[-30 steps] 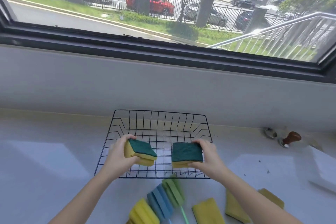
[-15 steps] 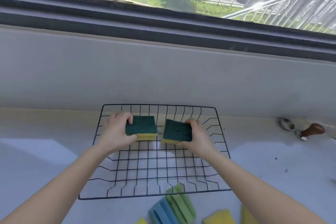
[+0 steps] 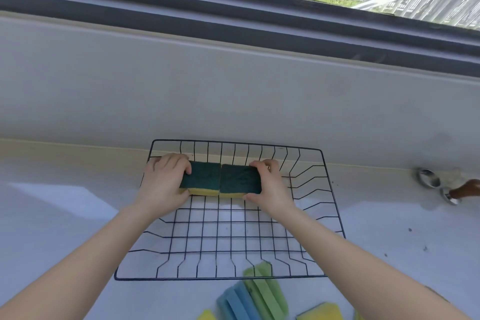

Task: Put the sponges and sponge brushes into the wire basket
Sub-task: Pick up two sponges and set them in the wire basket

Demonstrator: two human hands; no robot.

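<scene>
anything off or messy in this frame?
Nothing much. Both sponges sit flush side by side, green tops up, at the back of the wire basket, each held by a hand. Only oddity: dark specks on the counter at right.

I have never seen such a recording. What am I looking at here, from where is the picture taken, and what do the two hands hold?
No machine is here: a person works with bare hands. The single picture comes from a camera worn on the head, looking forward and down, so the arms enter from the bottom.

On a pale counter below a window stands a black wire basket. The left hand holds one green-topped yellow sponge, the right hand holds another one. The two sponges sit side by side, touching, at the far end of the basket.

Nearer the person, outside the basket, lie a green sponge brush, a blue one and a yellow sponge. At the far right is a small metal tool with a brown handle.
</scene>
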